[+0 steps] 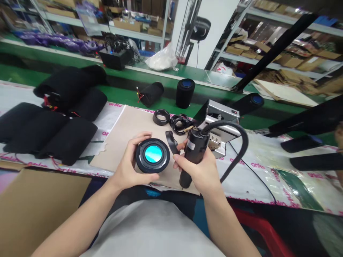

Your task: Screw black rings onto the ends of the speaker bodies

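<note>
Both part curled: left fingers (132, 145) round cylinder (153, 155), right fingers (184, 165) round corded tool (195, 148), ring (170, 141)

Your forearms, left (83, 212) and right (227, 221), flank your grey shirt (154, 230) and angle inward. Both hands are beyond it. Left hand (130, 162): C-grip, fingers curled on the far side, thumb on the side nearer the shirt, pointing right. Right hand (199, 167): wrapped grip, thumb extended left, fingertips partly hidden.
</note>
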`<state>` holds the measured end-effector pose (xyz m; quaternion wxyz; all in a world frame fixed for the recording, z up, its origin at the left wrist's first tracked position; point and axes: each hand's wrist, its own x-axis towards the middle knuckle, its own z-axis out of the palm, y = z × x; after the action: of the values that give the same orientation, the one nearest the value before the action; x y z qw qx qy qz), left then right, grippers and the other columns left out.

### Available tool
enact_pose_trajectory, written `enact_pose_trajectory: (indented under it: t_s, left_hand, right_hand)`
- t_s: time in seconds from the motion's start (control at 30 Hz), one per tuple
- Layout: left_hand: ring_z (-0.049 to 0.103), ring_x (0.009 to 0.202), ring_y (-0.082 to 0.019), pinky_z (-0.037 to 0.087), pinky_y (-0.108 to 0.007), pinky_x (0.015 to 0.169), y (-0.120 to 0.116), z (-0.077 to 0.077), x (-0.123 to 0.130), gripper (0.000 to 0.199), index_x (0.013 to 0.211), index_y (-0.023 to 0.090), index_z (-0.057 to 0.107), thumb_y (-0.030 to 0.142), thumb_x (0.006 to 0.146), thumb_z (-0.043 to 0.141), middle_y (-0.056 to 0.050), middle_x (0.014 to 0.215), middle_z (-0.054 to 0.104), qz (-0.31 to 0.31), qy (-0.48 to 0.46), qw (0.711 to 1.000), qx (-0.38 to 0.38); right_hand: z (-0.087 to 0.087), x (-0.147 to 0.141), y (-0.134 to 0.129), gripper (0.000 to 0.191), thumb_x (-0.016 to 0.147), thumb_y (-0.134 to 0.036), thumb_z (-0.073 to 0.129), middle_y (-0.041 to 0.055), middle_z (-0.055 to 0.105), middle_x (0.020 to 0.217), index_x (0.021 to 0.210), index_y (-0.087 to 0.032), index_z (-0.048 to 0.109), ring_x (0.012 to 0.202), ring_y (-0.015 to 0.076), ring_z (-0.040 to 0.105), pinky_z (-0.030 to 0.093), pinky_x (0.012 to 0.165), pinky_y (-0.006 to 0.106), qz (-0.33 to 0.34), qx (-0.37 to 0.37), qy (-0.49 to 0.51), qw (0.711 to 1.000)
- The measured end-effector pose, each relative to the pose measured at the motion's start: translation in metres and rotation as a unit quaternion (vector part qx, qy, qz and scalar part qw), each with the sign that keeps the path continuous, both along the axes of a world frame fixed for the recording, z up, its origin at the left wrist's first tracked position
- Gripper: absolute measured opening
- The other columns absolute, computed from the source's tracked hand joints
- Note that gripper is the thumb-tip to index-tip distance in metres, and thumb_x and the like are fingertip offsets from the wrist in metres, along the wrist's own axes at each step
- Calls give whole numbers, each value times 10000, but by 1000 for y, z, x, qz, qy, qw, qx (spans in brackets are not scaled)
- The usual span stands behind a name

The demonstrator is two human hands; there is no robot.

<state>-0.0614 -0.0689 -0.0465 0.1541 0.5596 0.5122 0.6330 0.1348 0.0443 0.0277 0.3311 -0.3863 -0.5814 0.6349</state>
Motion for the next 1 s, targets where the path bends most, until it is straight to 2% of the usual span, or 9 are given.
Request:
enact_pose_trajectory:
  t_s: [0.07, 0.17, 0.3, 0.37, 0.5, 0.6, 0.7, 0.87, 1.0]
  left_hand:
    - [541, 1486, -404, 464, -575, 1251, -3, -5, 7, 919, 1538, 244, 554, 553, 765, 944, -177, 1536, 545, 62, 30, 997, 26]
    - [556, 1474, -377, 481, -552, 1238, -8, -15, 27, 1016, 1678, 272, 381, 514, 837, 898, -177, 1553, 514, 120, 7, 993, 11]
    - [527, 1515, -401, 476, -568, 1254, -9, -20, 51, 1287, 1688, 332, 313, 587, 647, 1026, -166, 1606, 454, 174, -26, 984, -37]
    - [556, 1495, -393, 484, -567, 1252, -6, -14, 52, 1248, 1637, 336, 384, 577, 608, 1048, -145, 1578, 488, 200, -28, 978, -52]
    - [639, 1430, -342, 554, -475, 1196, -2, 5, 28, 985, 1564, 296, 499, 398, 726, 1007, -121, 1540, 595, 112, -21, 990, -83]
    - [657, 1418, -344, 571, -442, 1172, -1, 12, 4, 977, 1576, 267, 511, 387, 732, 989, -134, 1557, 619, 21, -10, 996, -83]
    - [646, 1428, -372, 547, -467, 1198, 0, 11, -11, 1011, 1578, 251, 517, 417, 702, 995, -147, 1547, 629, -10, 30, 997, -64]
    - [693, 1354, -336, 571, -425, 1161, 6, 14, -17, 1001, 1577, 291, 505, 438, 710, 984, -115, 1480, 663, -54, 73, 995, -39]
    - [705, 1330, -317, 589, -410, 1134, 7, 18, -16, 987, 1589, 316, 480, 420, 739, 971, -105, 1464, 663, -91, 57, 993, -46]
  right_hand:
    - [-3, -2, 3, 468, 722, -300, 941, -23, 712, 970, 1042, -203, 612, 563, 136, 709, 547, 502, 251, 6, -2, 9, 1000]
    - [-3, -4, 1, 453, 712, -266, 933, -28, 713, 963, 1039, -212, 624, 582, 132, 711, 561, 504, 240, 8, -12, 3, 1000]
    - [-2, -5, -1, 433, 737, -276, 922, -30, 711, 954, 1044, -221, 621, 584, 135, 713, 571, 507, 244, 8, -9, 0, 1000]
    - [-3, -4, 0, 434, 749, -283, 922, -30, 714, 949, 1049, -219, 615, 572, 140, 718, 569, 513, 250, 13, -7, -2, 1000]
    - [-3, 3, 5, 489, 728, -312, 949, -17, 731, 962, 1063, -214, 607, 591, 163, 737, 574, 533, 270, 8, 7, -6, 1000]
    - [3, 8, 8, 526, 710, -339, 960, -10, 740, 945, 1077, -221, 601, 613, 176, 743, 585, 545, 281, -24, 31, -13, 999]
    - [10, 9, 11, 446, 729, -357, 927, 2, 750, 946, 1030, -222, 628, 646, 178, 742, 600, 576, 299, -18, 75, -48, 996]
    - [22, 8, 11, 342, 798, -375, 827, 9, 786, 997, 1084, -267, 674, 913, 230, 781, 649, 814, 369, 50, 200, -189, 960]
    - [37, 9, 13, 352, 850, -384, 763, 10, 799, 1060, 1181, -303, 677, 940, 247, 776, 615, 752, 359, 85, 237, -264, 931]
